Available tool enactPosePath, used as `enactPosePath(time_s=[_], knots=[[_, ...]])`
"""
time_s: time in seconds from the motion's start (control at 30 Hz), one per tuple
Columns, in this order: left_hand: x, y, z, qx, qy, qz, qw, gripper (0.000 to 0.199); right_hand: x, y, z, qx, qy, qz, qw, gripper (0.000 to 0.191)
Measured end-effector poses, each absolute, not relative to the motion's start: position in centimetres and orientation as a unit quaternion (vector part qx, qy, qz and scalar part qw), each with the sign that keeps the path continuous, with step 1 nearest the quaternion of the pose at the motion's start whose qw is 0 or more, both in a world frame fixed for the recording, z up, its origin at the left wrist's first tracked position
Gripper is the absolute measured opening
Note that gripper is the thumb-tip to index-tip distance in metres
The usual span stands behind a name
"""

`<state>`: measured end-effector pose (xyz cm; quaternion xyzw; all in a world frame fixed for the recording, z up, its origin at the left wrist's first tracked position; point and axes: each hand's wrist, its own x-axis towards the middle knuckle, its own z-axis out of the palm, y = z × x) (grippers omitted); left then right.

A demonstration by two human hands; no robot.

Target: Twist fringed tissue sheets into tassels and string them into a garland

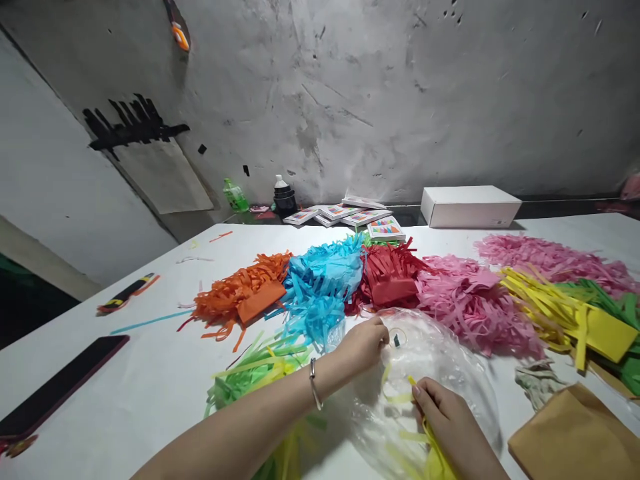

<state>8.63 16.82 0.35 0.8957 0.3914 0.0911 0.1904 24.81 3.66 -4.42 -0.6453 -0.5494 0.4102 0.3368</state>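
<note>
My left hand [364,341], with a silver bracelet at the wrist, is closed above a clear plastic bag [460,373]; what its curled fingers hold, if anything, is hidden. Lower right, my right hand [443,403] pinches yellow paper strips [436,453] that hang down over the bag. Beyond the hands, fringed paper bundles lie in a row: orange [260,300], blue [325,273], red [393,283] and pink [470,300]. Green and yellow strips [260,370] lie beneath my left forearm.
A phone [63,383] and a cutter [127,293] lie at the left. Far back stand a white box [470,207], flat packs [365,217] and bottles [284,197]. Yellow fringe [565,313], green fringe [595,293] and brown paper [577,437] are at the right.
</note>
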Motion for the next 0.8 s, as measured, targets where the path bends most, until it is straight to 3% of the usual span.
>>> enactPosePath(time_s=[0.27, 0.47, 0.7, 0.8], knots=[[9.5, 16.3, 0.7, 0.905, 0.381, 0.044, 0.182, 0.020, 25.0, 3.4, -3.9, -0.634, -0.562, 0.409, 0.338, 0.043], [9.5, 16.1, 1.2, 0.885, 0.395, 0.094, 0.227, 0.015, 24.8, 3.1, -3.1, -0.627, -0.579, 0.384, 0.352, 0.041], [7.6, 13.3, 4.2, 0.797, 0.421, 0.210, 0.380, 0.016, 24.0, 1.7, -1.3, -0.582, -0.618, 0.338, 0.406, 0.042], [6.6, 9.7, 5.0, 0.700, 0.411, 0.252, 0.527, 0.022, 23.6, 0.5, -0.2, -0.533, -0.659, 0.290, 0.445, 0.033]])
